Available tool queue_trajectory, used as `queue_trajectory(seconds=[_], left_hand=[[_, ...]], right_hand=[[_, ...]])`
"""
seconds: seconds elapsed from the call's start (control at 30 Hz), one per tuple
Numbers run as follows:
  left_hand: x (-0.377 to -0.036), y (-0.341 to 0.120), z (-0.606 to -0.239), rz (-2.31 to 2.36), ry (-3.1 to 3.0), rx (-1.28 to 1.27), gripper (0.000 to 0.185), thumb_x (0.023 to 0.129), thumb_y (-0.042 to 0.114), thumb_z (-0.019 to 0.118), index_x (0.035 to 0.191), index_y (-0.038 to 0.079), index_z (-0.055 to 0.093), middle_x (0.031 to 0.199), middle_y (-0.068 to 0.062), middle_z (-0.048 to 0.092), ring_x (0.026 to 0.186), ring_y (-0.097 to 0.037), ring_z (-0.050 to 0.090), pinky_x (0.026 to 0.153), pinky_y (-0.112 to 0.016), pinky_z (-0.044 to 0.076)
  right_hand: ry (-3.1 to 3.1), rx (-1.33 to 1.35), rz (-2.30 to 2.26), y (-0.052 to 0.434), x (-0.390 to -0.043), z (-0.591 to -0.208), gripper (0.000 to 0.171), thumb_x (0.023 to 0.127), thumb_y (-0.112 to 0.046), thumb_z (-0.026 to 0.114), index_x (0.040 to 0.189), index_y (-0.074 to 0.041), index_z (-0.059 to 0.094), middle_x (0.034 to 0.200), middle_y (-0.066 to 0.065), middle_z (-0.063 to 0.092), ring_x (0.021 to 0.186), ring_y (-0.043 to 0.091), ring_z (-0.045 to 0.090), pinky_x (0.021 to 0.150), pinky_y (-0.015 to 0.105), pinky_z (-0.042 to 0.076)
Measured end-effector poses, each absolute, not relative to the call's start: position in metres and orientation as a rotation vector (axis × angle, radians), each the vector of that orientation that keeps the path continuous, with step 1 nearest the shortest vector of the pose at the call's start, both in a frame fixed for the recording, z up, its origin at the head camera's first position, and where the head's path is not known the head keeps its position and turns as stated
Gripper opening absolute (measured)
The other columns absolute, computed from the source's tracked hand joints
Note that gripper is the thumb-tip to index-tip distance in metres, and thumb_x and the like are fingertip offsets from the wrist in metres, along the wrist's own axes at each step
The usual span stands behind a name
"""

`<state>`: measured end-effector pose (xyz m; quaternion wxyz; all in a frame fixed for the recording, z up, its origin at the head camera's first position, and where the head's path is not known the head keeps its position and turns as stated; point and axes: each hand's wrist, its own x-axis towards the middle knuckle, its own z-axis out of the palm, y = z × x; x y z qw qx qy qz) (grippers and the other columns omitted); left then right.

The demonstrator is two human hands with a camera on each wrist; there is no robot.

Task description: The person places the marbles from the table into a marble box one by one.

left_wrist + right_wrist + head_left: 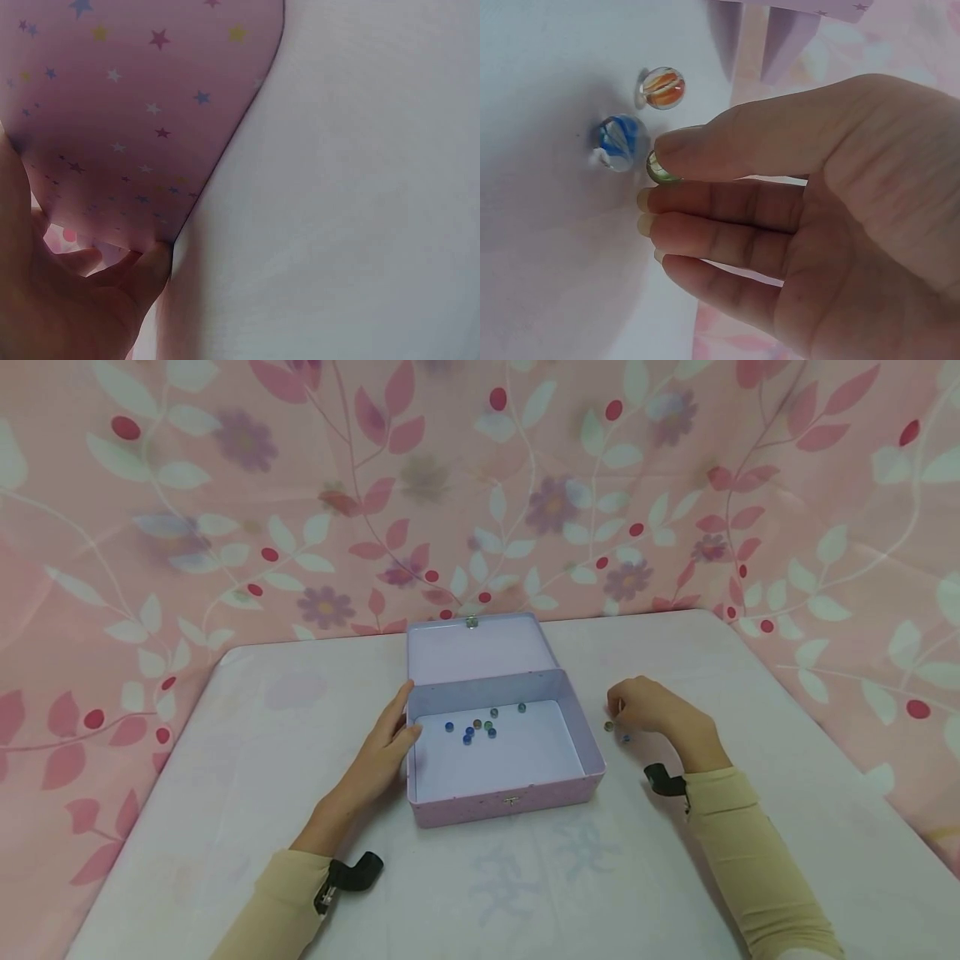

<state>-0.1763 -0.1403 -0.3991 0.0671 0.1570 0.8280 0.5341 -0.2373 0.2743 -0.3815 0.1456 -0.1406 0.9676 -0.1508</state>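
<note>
A: We have the open tin box point(504, 760) near the middle of the table point(225, 827), its lid lying back toward the far edge. Our left hand point(386, 752) rests flat against the box's left wall with the fingers straight, steadying it rather than gripping.

B: And the marbles? We count a small cluster already inside the box point(476, 728), toward its far left corner.

A: Yes, and a few are outside, just to the right of the box. Our right hand point(795, 210) is down on them. In the right wrist view the thumb and forefinger pinch a greenish marble point(658, 169) against the tabletop, the other fingers loosely alongside.

B: So the grip is narrow and on that one marble. Two lie free just beside it: a blue marble point(619, 141) and an orange marble point(663, 87), near each other but apart.

A: We judge this to be the picking-up step, one marble at a time.

B: The next move calls for a firm pinch, since glass rolls, then a lift clear of the right wall before letting go over the box floor.
</note>
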Motion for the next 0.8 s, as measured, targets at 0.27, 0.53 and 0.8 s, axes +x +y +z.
queue_trajectory(seconds=[0.27,0.53,0.8], left_hand=[[-0.176,-0.140,-0.398,1.613,2.489,0.459,0.066,0.105,0.018,0.039,0.161,0.018,0.005,0.169,0.000,0.003,0.156,-0.029,0.009,0.125,-0.054,0.017],[-0.175,-0.139,-0.397,1.609,2.487,0.448,0.066,0.105,0.019,0.040,0.161,0.019,0.006,0.169,0.001,0.003,0.156,-0.030,0.010,0.125,-0.054,0.017],[-0.176,-0.139,-0.398,1.599,2.504,0.456,0.066,0.104,0.017,0.040,0.161,0.017,0.005,0.170,-0.002,0.003,0.156,-0.031,0.009,0.124,-0.056,0.017]], right_hand=[[2.847,-0.458,-0.428,0.276,-0.239,-0.378,0.019,0.084,0.001,0.054,0.091,-0.006,0.070,0.089,0.010,0.065,0.077,0.022,0.055,0.066,0.032,0.047],[2.924,-0.547,-0.461,0.273,-0.237,-0.367,0.015,0.084,-0.003,0.059,0.095,-0.003,0.070,0.086,0.009,0.065,0.077,0.022,0.056,0.068,0.035,0.050],[3.028,-0.658,-0.482,0.259,-0.229,-0.350,0.014,0.086,-0.003,0.061,0.096,-0.007,0.071,0.080,0.005,0.061,0.076,0.020,0.054,0.071,0.037,0.047]])
